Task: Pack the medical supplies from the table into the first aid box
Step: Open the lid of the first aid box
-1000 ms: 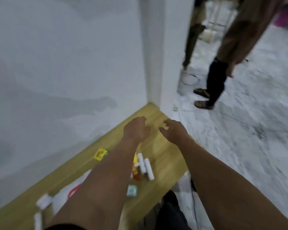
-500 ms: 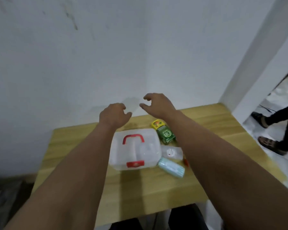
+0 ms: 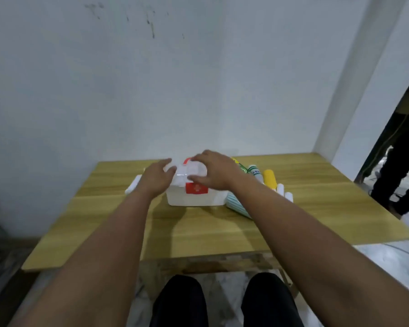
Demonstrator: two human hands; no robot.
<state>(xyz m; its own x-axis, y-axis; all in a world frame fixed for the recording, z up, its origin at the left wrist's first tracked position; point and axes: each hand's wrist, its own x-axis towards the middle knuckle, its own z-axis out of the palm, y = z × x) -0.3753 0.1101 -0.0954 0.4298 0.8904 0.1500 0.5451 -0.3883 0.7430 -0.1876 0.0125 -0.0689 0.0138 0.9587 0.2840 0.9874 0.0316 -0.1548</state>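
The first aid box point(image 3: 195, 193), white with a red cross label on its near face and a clear lid with a red handle, sits on the wooden table point(image 3: 198, 230) just above the centre of the frame, and both hands are on its top. The left hand point(image 3: 155, 179) lies against the lid's left edge with fingers loosely spread and the thumb at the rim; the right hand point(image 3: 213, 172) is draped over the lid from the right, fingers curved down across the clear plastic, thumb under near the label. Neither hand has lifted anything: they are pressed to the lid, not closed round a supply. To the right of the box, partly behind the right forearm, lie the supplies: a green packet point(image 3: 242, 168), a white tube with blue print point(image 3: 255, 173), a yellow roll point(image 3: 269, 179), white rolls point(image 3: 284, 193) and a pale striped pack point(image 3: 236, 204) touching the box's right corner (a white roll point(image 3: 133, 185) also lies on the left side). The step in hand appears to be opening the box, since the lid looks shut and nothing seems packed yet. Next the catch must be freed and the lid swung back, one hand steadying the light base.
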